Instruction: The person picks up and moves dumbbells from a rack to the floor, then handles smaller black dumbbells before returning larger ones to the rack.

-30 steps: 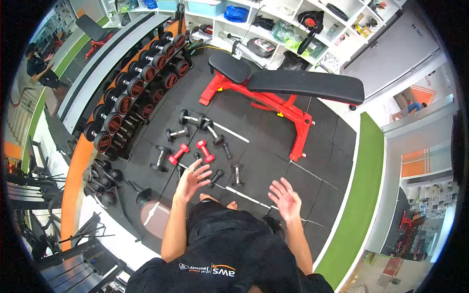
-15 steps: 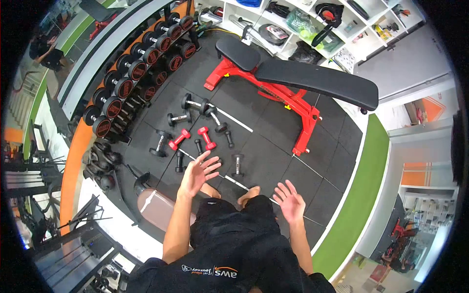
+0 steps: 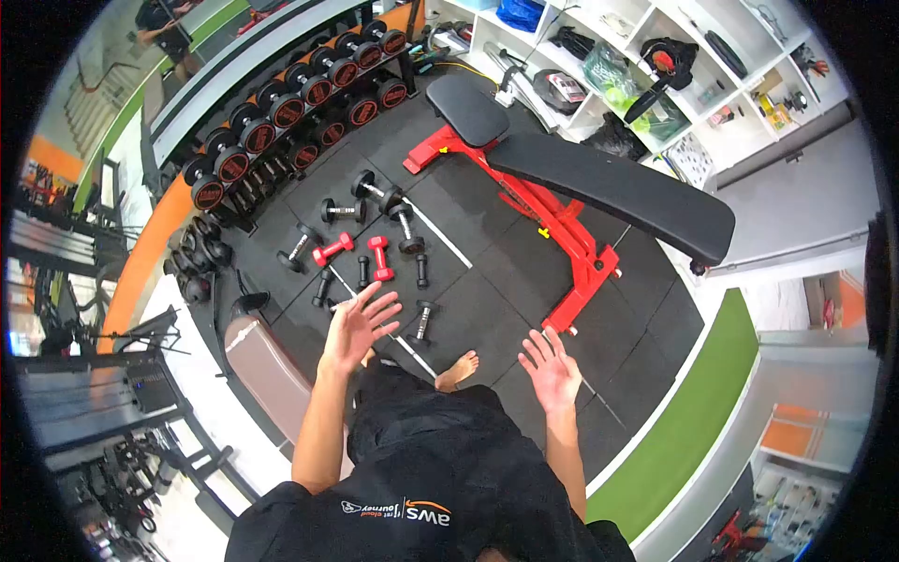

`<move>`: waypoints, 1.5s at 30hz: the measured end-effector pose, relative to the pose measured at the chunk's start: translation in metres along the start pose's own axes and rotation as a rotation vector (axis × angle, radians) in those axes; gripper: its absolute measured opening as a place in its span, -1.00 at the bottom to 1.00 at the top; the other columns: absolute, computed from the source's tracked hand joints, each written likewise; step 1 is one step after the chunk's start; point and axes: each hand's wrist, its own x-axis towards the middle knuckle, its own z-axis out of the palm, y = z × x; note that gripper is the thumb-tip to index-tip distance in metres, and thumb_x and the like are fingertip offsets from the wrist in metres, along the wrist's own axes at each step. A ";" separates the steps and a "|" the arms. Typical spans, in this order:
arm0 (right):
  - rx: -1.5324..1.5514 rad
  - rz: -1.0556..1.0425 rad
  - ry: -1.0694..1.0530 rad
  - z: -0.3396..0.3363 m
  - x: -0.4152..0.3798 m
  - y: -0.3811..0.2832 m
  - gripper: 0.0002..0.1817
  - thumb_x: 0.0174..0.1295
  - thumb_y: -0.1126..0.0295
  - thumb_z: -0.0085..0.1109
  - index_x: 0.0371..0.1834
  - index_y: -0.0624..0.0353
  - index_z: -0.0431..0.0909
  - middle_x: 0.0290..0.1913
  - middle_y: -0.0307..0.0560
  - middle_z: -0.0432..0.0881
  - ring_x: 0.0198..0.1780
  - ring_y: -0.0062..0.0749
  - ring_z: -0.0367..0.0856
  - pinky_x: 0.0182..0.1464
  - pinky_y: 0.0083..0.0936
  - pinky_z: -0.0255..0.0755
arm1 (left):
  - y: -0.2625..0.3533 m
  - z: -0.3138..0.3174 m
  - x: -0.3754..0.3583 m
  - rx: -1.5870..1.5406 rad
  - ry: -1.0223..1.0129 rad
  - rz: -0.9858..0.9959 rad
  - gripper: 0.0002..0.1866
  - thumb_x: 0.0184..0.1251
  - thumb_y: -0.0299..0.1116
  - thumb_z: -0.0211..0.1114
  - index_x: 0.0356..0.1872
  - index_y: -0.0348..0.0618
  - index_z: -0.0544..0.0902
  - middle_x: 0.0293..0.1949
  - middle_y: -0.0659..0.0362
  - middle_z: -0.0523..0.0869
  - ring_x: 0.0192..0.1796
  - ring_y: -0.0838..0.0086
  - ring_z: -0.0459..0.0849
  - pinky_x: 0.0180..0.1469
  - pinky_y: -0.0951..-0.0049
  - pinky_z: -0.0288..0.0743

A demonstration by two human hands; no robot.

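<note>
My left hand (image 3: 356, 330) is raised with its fingers spread and nothing in it, in line with the near side of the dumbbells on the floor. My right hand (image 3: 551, 371) is also raised, palm showing, fingers apart and empty, below the foot of the red bench frame (image 3: 571, 304). Between and beyond the hands, several dumbbells lie on the dark floor mats: a red one (image 3: 379, 258), another red one (image 3: 333, 249), and black ones, among them a chrome-handled one (image 3: 424, 322) nearest my bare foot (image 3: 458, 371).
A black padded bench (image 3: 609, 192) stands at the upper right. Loaded dumbbell racks (image 3: 281, 110) line the upper left. White shelves (image 3: 740, 89) hold bags and gear. A brown padded seat (image 3: 267, 361) is at lower left. Green turf (image 3: 684, 421) runs along the right.
The view has shifted and turned slightly; the dumbbells, racks and bench appear displaced in it. Both hands remain raised, spread and empty. My visible foot has changed angle.
</note>
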 end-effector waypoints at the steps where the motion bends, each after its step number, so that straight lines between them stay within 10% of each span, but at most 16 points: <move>1: -0.006 0.002 -0.025 -0.006 0.002 -0.013 -0.26 0.28 0.09 0.11 0.51 0.14 0.23 0.43 0.18 0.37 0.40 0.01 0.39 0.41 0.02 0.25 | -0.004 0.012 0.001 0.009 0.003 0.025 -0.17 0.36 0.17 0.09 0.54 -0.08 0.19 0.47 -0.17 0.31 0.46 -0.02 0.35 0.44 -0.06 0.25; 26: -0.010 0.088 -0.238 0.031 0.203 -0.160 -0.31 0.35 0.13 0.01 0.53 0.12 0.20 0.46 0.16 0.33 0.43 0.02 0.34 0.44 0.12 0.19 | -0.024 0.096 0.191 -0.295 0.018 0.059 -0.22 0.39 0.10 0.11 0.51 -0.12 0.23 0.46 -0.13 0.33 0.46 0.03 0.36 0.44 0.00 0.28; 45: -0.108 0.627 -0.468 0.143 0.472 -0.158 -0.37 0.38 0.16 0.02 0.50 0.07 0.26 0.45 0.09 0.36 0.43 -0.01 0.35 0.44 0.05 0.23 | 0.029 0.100 0.255 -0.548 0.345 0.448 -0.21 0.41 0.03 0.09 0.52 -0.23 0.16 0.47 -0.17 0.29 0.47 0.01 0.35 0.44 -0.02 0.29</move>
